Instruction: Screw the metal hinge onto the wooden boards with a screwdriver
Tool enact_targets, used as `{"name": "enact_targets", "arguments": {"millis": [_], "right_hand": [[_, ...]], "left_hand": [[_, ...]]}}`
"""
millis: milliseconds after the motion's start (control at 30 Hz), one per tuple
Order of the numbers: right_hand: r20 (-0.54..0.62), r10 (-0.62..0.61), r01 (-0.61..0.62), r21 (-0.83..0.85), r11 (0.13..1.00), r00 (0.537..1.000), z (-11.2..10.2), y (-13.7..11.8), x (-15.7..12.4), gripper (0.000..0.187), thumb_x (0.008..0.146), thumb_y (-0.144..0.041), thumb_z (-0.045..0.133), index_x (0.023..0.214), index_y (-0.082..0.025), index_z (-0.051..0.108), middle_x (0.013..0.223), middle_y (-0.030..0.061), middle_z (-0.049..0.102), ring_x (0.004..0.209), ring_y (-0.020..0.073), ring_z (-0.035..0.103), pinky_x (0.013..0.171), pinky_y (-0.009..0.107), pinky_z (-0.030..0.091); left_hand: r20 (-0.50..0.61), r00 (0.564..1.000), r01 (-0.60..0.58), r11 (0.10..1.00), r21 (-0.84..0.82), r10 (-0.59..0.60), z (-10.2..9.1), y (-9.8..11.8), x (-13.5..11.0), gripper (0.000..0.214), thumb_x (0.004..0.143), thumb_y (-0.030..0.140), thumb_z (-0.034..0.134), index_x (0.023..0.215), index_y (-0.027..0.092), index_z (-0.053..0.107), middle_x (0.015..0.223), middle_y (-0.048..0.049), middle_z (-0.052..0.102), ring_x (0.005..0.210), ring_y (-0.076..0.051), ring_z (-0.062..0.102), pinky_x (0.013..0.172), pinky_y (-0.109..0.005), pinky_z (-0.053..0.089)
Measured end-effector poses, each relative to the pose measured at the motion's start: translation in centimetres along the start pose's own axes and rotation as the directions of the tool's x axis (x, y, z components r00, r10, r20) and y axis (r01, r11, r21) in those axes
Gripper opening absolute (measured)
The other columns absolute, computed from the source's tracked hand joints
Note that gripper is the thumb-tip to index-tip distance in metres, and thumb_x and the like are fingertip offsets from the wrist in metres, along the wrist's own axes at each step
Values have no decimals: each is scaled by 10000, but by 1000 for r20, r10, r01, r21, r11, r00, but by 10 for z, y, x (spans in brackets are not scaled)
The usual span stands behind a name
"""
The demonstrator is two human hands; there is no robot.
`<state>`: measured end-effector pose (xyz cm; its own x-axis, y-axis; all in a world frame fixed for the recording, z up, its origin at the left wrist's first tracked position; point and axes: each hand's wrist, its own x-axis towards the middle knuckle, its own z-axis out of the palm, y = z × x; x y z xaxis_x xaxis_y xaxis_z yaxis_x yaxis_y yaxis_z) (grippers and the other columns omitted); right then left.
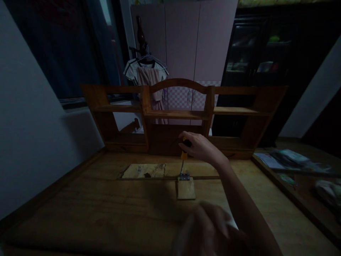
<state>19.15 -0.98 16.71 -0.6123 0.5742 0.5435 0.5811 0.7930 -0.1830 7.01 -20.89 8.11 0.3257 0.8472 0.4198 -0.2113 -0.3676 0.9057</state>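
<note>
My right hand [198,145] is closed round the black and yellow handle of a screwdriver [183,156]. The tool stands nearly upright, its shaft pointing down onto a small metal hinge [184,176]. That hinge sits at the top edge of a small wooden block [186,189] lying on the wooden desk [93,206]. My left hand [205,231] is low in the frame near the front edge, dark and blurred, so its fingers cannot be made out.
A wooden shelf unit [176,113] stands along the back of the desk. A pale rectangular patch [144,171] lies left of the hinge. Papers and books [287,160] lie on the right. Clothes on a hanger [147,76] hang behind, before a pink wardrobe [197,46].
</note>
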Motion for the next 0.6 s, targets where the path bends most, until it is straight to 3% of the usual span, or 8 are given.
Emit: {"name": "enact_targets", "arguments": {"millis": [67,100,133,233,300,367,433,600], "right_hand": [[4,4,-4,3,1000,1000,0,-1,-1,215,963,-266,573,1170,-218,543,1090,40,612,960,196,594,886,290,433],[10,10,-10,2,1000,1000,0,-2,-1,223,961,-260,568,1178,-216,543,1089,46,611,961,198,594,885,292,431],[17,18,-18,-1,1000,1000,0,-3,-1,236,957,-254,563,1189,-213,543,1089,53,608,961,202,593,880,294,430],[33,43,-42,-17,999,999,-1,-8,0,303,925,-229,566,1226,-207,537,1101,71,596,966,217,588,862,298,428],[29,51,-50,-25,998,998,-3,-10,0,360,894,-223,586,1249,-211,532,1122,70,583,970,223,584,866,302,424],[21,44,-43,-32,999,999,-4,-10,0,391,879,-232,605,1264,-225,535,1143,59,572,967,220,583,875,301,417],[12,27,-27,-38,999,1000,-4,-9,0,355,907,-274,608,1256,-241,555,1137,43,573,945,205,587,862,289,413],[-11,9,-9,-16,1000,1000,1,-1,4,209,993,-379,557,1133,-238,623,1032,18,605,893,170,591,807,256,411]], "left_hand": [[-152,988,-29,999,-22,25,-27,-7,28,323,844,624,509,804,314,591,946,-57,584,1023,-223,559,912,-398,445],[-296,955,-33,999,14,35,-46,-14,45,267,834,513,610,765,260,562,893,-46,580,958,-206,573,871,-362,461],[-359,933,-9,996,92,41,-68,-22,62,268,786,442,696,747,220,551,855,-41,585,896,-194,579,837,-331,470],[-436,900,115,952,284,21,-131,-55,109,300,737,430,732,829,163,631,858,-51,646,866,-195,601,818,-294,470],[-376,925,126,902,412,43,-157,-78,130,306,773,436,676,860,143,675,891,-72,682,888,-206,617,838,-293,465],[-283,959,159,856,491,-16,-166,-98,139,308,801,433,634,863,138,695,895,-72,689,867,-204,621,794,-280,474],[-216,970,207,842,499,-110,-162,-113,139,341,835,456,593,906,141,699,888,-66,688,797,-194,625,702,-265,481],[-62,993,121,870,478,-103,-151,-126,122,341,902,449,537,960,150,689,1027,-71,678,935,-203,637,805,-262,487]]}}
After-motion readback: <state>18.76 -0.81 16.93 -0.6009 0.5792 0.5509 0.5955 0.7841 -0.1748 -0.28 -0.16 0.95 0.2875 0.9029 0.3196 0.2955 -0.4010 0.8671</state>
